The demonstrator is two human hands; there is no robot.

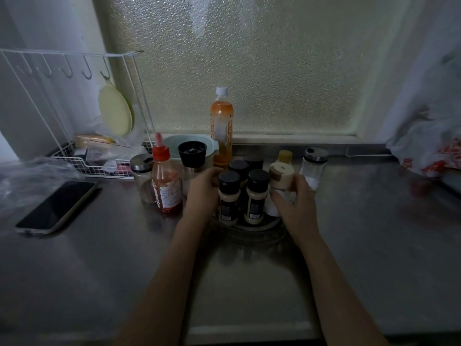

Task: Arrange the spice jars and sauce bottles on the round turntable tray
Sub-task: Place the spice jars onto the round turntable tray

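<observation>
The round turntable tray (252, 227) sits mid-counter with several black-capped spice jars (229, 196) standing on it. My right hand (294, 203) grips a white jar with a beige lid (281, 176) at the tray's right edge. My left hand (203, 193) rests against the tray's left side, touching the nearest black-capped jar; whether it grips it is unclear. Left of the tray stand a red sauce bottle (166, 183), a glass shaker (142, 178) and a black-lidded jar (192, 156). A tall orange bottle (221, 128) is behind. A glass salt shaker (313, 168) and a yellow-capped jar (285, 156) stand right.
A phone (56, 208) lies on the steel counter at left. A white wire rack (82, 136) with hooks and a hanging pale-green lid stands back left. A pale bowl (174, 143) sits behind the bottles. A plastic bag (429, 151) fills the back right corner.
</observation>
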